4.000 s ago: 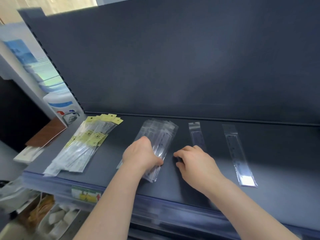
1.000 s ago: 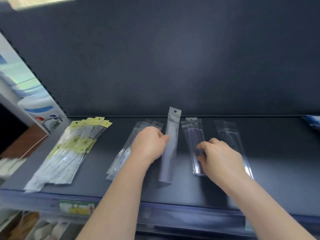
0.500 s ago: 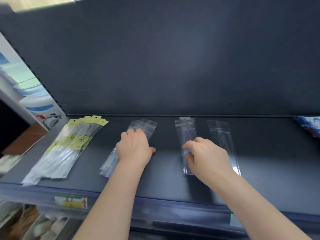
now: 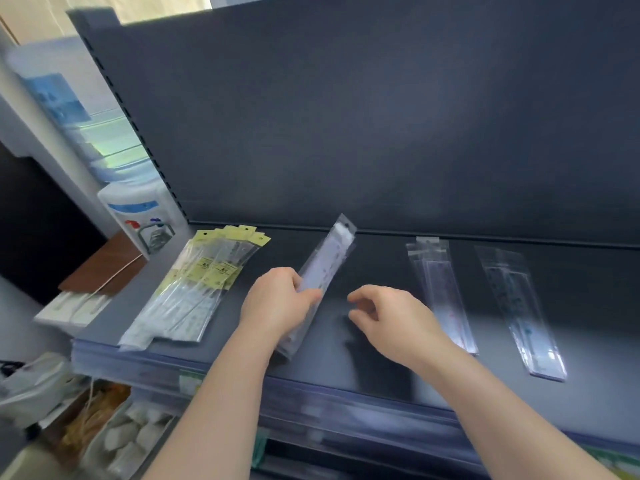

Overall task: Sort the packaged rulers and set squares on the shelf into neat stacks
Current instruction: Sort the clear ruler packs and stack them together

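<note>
My left hand (image 4: 277,299) grips a bundle of clear-packaged rulers (image 4: 325,261) and holds it tilted up off the dark shelf (image 4: 346,362), its hang tab pointing toward the back panel. Just to its right, my right hand (image 4: 391,317) hovers with fingers loosely curled and holds nothing. A fanned pile of yellow-topped ruler packs (image 4: 197,289) lies at the shelf's left end. Right of my right hand lie a small stack of clear ruler packs (image 4: 440,285) and, further right, another clear ruler pack (image 4: 519,306).
The shelf's dark back panel (image 4: 381,133) rises close behind. A water dispenser (image 4: 138,209) and a brown board (image 4: 104,265) sit off the left end. Lower shelves with bins of goods (image 4: 117,438) show below the front edge.
My left hand has lifted the clear ruler bundle off the shelf and tilted it up. My right hand has left the middle clear stack and moved left, empty. The view has shifted left.
</note>
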